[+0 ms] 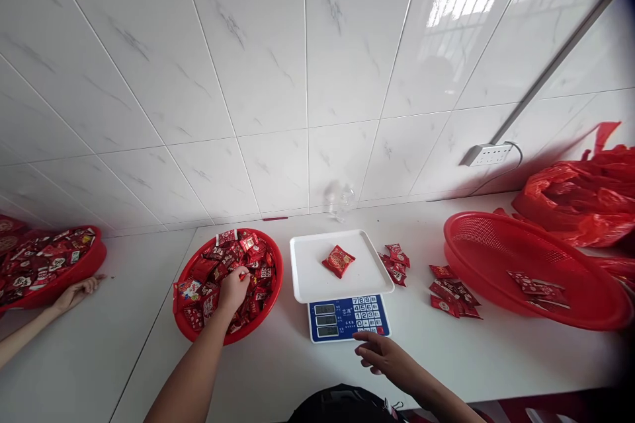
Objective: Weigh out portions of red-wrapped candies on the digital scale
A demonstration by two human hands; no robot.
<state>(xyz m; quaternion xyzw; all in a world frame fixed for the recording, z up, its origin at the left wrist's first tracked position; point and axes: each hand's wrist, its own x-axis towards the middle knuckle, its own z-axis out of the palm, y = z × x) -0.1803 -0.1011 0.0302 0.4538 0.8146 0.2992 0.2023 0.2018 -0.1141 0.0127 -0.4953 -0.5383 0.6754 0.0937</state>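
My left hand (233,291) reaches into a round red basket (276,284) heaped with small red printed snack packets (211,271). Its fingers are closed, and a bit of red wrapper shows at the fingertips. My right hand (381,355) hovers by the lower right of the keypad on a digital scale (350,320). Its index finger points left, the other fingers are loosely bent, and nothing is in it. On the scale's white tray (310,268) lies one larger square red packet (338,261). The scale's display figures are too small to read surely.
Loose red packets (395,264) lie right of the tray, with another group (452,294) farther right. A tilted red basket (496,238) holds a few packets. Red plastic bags (585,192) sit behind it. At left, a co-worker's hand (77,292) rests beside another full basket (96,254).
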